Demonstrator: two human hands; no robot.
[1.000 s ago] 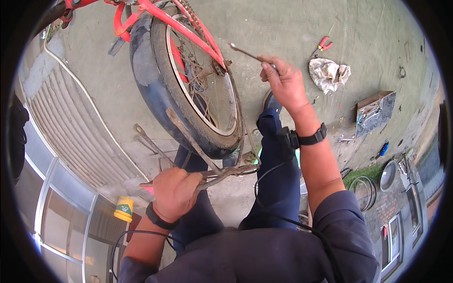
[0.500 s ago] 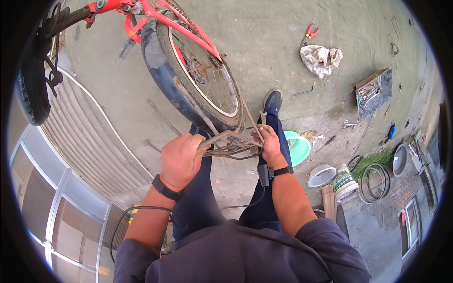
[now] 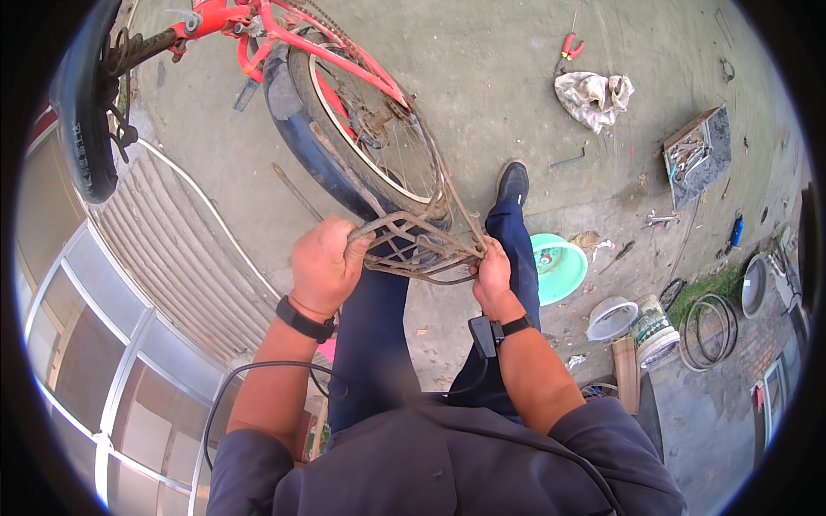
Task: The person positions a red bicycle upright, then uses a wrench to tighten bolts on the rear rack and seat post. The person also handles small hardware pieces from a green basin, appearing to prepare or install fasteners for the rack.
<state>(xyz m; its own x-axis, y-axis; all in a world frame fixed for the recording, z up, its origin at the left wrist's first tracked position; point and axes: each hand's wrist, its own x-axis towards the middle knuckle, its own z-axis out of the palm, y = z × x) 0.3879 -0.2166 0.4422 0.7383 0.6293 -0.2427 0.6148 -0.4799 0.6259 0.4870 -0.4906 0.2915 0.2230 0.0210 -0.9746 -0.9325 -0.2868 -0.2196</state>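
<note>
A rusty metal rear rack [image 3: 419, 247] lies between my hands, joined to a bicycle with a red frame [image 3: 344, 62]. My left hand [image 3: 325, 268] is closed around the rack's left corner. At the opposite corner, the fingers of my right hand [image 3: 493, 273] pinch the rack where a thin stay [image 3: 459, 197] meets it. Beyond the rack stands the rear wheel [image 3: 360, 156], dusty and spoked, under a dark mudguard [image 3: 311, 170]. The black saddle [image 3: 84, 129] is at far left. My palms and some fingertips are hidden.
A green basin [image 3: 559, 269] sits beside my right leg. Farther right are an open toolbox [image 3: 699, 159], a bucket [image 3: 656, 335] and coiled hoses [image 3: 709, 332]. Red-handled pliers [image 3: 571, 48] and a crumpled cloth [image 3: 594, 100] lie ahead. Corrugated sheeting [image 3: 185, 258] runs along the left.
The rack has tilted, so more of its lattice shows. The saddle appears farther right and higher, while the whole view has shifted a little. Both hands keep their hold on the rack.
</note>
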